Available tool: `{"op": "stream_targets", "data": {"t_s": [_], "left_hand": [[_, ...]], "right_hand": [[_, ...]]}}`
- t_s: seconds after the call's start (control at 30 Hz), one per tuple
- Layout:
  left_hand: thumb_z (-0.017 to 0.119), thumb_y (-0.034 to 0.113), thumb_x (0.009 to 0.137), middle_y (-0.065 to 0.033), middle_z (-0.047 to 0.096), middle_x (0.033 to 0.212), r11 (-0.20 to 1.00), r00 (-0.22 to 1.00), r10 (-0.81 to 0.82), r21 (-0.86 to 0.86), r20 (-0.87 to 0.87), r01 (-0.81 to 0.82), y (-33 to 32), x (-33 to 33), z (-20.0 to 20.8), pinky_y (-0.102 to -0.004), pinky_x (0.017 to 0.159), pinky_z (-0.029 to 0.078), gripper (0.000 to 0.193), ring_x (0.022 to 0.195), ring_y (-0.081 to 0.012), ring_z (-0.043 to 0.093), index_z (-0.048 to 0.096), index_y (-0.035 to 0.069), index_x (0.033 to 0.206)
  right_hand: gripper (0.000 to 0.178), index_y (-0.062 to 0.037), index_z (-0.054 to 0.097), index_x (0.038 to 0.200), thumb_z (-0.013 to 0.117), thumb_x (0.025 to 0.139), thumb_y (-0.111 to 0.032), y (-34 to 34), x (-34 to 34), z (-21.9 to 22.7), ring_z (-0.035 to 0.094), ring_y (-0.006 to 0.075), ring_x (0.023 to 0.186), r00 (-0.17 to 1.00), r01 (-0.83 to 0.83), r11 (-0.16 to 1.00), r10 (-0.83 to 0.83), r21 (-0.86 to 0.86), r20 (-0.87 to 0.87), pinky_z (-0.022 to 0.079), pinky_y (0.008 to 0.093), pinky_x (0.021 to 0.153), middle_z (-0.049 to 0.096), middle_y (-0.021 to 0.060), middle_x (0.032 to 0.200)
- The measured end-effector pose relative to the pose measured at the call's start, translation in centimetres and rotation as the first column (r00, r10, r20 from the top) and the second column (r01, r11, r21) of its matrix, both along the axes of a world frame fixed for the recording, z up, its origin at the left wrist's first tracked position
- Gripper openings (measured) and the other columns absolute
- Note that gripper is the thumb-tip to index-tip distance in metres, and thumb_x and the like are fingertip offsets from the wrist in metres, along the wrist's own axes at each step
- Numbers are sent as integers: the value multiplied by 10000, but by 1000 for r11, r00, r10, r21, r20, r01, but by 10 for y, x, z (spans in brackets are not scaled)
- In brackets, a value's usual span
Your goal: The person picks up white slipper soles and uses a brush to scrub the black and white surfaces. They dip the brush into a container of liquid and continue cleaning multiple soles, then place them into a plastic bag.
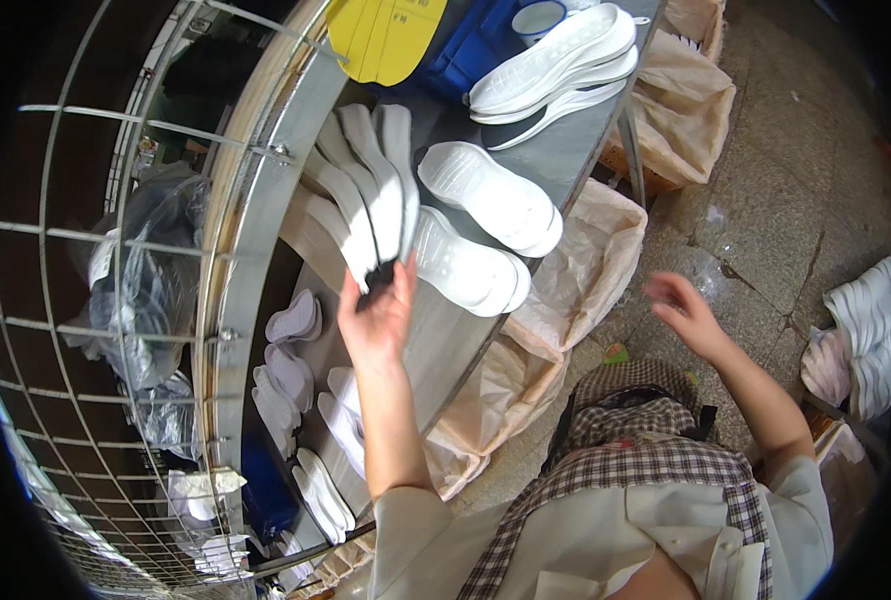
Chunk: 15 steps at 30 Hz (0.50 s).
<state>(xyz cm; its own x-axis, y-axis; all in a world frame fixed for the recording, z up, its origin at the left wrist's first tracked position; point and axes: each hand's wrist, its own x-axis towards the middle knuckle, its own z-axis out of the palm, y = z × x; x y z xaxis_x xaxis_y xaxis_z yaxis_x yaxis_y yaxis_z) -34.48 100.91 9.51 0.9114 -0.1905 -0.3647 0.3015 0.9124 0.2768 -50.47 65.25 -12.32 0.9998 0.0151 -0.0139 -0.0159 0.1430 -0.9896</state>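
Observation:
My left hand [378, 318] reaches palm up to the near ends of several white shoe soles [374, 185], which stand on edge side by side on a grey shelf [431, 345]. Its thumb and fingers are apart, with a dark gap between them, and fingertips meet the sole ends. My right hand [688, 315] hangs over the floor side with loosely spread, slightly blurred fingers and nothing in it. Right of the row lie stacked white soles [491, 198] and another pair of soles [469, 262].
More soles [556, 65] lie at the far end, near a blue crate [471, 50] and a yellow sole-shaped sheet [384, 35]. Wire mesh [131, 235] runs along the left. Lined bins [591, 262] flank the shelf's right edge. A stack of soles [868, 335] stands far right.

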Motion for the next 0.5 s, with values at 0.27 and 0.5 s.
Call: {"op": "stream_targets", "data": {"t_s": [0.27,0.5], "left_hand": [[588,190,851,-277,275,1364,940,947,-319,-134,-29,312,-77,-158,-11,-504,971,453,576,1251,-453,339,317,-19,1314],[575,232,877,-196,421,1328,704,856,-510,532,-81,470,-131,-225,-23,-536,900,471,610,1181,-388,454,281,31,1373]], "right_hand": [[796,-116,261,1409,577,826,-557,55,62,153,299,258,1312,931,-233,575,365,785,9,253,551,1017,359,120,1388],[836,-89,134,1432,638,823,-363,16,-25,145,371,269,1275,999,-52,535,32,843,41,310,422,1070,327,138,1405]]}}
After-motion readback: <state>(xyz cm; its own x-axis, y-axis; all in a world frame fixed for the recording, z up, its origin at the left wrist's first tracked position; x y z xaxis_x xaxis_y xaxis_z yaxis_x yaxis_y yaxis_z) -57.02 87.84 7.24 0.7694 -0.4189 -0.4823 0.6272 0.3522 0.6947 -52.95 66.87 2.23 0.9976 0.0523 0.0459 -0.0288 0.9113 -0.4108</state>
